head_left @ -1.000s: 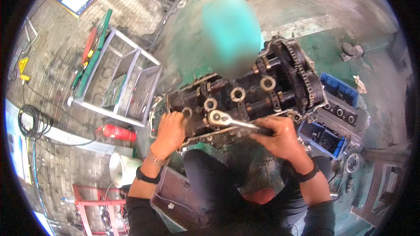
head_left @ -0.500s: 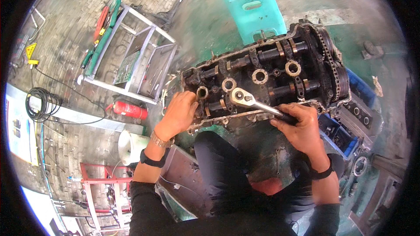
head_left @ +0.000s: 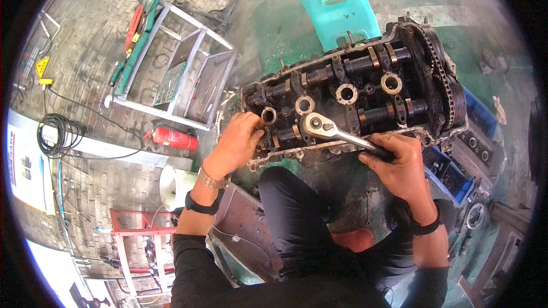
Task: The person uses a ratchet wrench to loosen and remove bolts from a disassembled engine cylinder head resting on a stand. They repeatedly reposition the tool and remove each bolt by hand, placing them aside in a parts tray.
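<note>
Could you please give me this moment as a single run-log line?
right hand: gripping ratchet wrench handle | wrench head: seated on cylinder head | left hand: bracing head's near-left edge | fire extinguisher: on floor

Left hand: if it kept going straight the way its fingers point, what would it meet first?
The left hand already rests on the near edge of the cylinder head. Its fingers point up-right, so probably the round bore by its fingertips; depth is unclear.

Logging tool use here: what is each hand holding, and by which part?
The right hand grips the ratchet wrench by its dark handle end. The left hand holds no tool; it rests on the cylinder head's near edge.
</note>
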Available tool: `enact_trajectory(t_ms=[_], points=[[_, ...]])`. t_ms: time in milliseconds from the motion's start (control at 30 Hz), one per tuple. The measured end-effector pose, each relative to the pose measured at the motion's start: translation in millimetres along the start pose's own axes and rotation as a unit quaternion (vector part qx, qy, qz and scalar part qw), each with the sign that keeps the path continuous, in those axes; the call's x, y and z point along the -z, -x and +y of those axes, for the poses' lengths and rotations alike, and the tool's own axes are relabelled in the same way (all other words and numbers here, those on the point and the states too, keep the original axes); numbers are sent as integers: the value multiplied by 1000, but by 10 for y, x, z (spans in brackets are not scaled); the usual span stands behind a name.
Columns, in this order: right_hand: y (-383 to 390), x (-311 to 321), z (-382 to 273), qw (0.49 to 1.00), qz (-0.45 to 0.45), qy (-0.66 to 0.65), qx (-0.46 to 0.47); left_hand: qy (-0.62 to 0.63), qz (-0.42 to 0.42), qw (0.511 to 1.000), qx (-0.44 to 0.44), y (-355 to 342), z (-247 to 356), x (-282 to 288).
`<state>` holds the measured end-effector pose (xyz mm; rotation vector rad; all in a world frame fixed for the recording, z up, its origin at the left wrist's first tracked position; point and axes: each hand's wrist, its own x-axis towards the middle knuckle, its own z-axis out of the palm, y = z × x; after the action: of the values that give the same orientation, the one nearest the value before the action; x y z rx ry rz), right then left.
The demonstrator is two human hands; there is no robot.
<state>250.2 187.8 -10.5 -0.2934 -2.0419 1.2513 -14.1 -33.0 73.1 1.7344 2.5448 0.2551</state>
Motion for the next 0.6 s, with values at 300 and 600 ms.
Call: enact_trajectory(t_ms=[300,600], points=[[-14,-10,-16,1000,1,-4,4,-37,22,999,-23,-6,24,-47],[-14,-3,-31,1000,-15,3,-1,-101,16,992,-77,-30,66,-33]])
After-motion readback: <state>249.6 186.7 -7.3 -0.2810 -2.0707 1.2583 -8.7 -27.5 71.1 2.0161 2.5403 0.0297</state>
